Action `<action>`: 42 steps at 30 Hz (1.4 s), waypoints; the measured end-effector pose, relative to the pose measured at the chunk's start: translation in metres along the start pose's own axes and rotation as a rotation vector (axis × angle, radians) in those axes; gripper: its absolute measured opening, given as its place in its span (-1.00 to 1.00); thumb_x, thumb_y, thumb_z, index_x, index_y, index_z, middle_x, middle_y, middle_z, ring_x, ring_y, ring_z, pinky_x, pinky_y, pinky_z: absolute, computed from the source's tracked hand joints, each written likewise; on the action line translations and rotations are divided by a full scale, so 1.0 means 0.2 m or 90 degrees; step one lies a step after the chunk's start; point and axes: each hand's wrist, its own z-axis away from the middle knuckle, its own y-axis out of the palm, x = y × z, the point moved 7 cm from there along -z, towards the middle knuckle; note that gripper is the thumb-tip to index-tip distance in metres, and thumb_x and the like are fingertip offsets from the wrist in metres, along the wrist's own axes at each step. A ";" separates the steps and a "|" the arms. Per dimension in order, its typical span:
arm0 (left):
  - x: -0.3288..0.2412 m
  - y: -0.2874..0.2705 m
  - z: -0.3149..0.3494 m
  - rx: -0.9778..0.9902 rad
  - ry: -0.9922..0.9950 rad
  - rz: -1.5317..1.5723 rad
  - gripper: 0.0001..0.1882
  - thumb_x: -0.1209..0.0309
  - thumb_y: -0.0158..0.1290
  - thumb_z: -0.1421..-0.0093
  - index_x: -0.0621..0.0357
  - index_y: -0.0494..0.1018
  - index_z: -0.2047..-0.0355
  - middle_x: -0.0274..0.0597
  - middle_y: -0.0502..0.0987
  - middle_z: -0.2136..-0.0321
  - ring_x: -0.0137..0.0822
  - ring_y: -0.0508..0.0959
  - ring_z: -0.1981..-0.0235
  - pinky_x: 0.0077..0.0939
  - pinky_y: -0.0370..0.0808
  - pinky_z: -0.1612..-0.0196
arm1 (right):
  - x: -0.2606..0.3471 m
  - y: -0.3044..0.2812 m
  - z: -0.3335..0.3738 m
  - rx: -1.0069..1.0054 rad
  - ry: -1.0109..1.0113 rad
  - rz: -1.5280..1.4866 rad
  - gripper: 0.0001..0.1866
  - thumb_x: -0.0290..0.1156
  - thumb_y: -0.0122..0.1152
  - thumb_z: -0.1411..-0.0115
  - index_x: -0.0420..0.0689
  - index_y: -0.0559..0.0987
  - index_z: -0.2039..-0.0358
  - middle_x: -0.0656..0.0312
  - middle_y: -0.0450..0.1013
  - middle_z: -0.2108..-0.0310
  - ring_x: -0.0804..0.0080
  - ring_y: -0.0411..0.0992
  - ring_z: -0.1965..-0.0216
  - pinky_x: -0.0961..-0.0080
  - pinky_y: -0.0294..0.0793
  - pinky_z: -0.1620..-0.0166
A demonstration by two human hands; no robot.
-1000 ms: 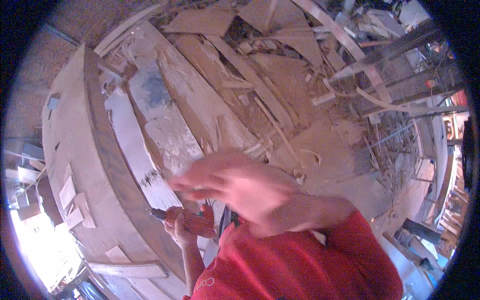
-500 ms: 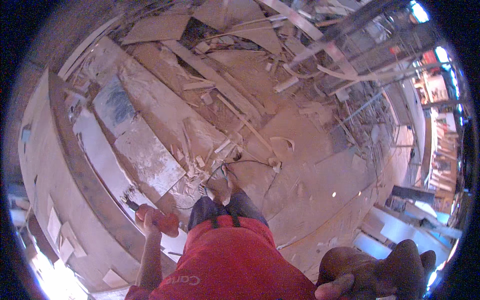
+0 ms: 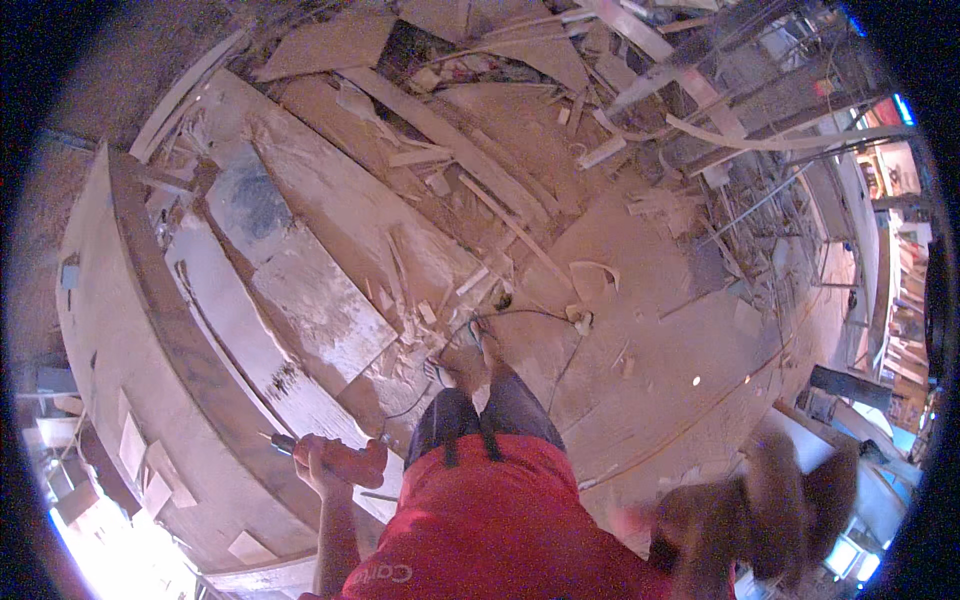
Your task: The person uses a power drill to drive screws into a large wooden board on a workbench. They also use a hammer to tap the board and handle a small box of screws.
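Note:
My left hand is wrapped round a red drill, held at the left of my body. Its dark nose with a thin pale tip points left, toward a large curved panel. Close to the camera at the lower right, my right hand is raised and smeared by motion. I cannot make out whether its fingers hold anything.
Long dusty boards lie on the floor to the left. Wood scraps and a thin cord are near my feet. Heaped offcuts fill the far right. Small flat pieces rest on the curved panel.
The whole view has shifted a little to the right and down. The drill stays in my left hand, its tip now pointing more directly left. My right hand has moved and blurred.

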 end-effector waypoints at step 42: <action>-0.53 1.18 0.09 -0.062 -0.428 0.606 -0.63 0.08 0.22 -0.13 0.08 0.53 0.23 -0.16 0.60 0.37 -0.09 0.58 0.34 -0.19 0.54 0.13 | -1.41 0.37 -0.42 0.573 0.336 0.507 -0.01 -0.37 0.49 0.05 0.13 0.27 -0.44 -0.12 0.54 -0.06 -0.16 0.55 -0.02 0.02 0.55 -0.01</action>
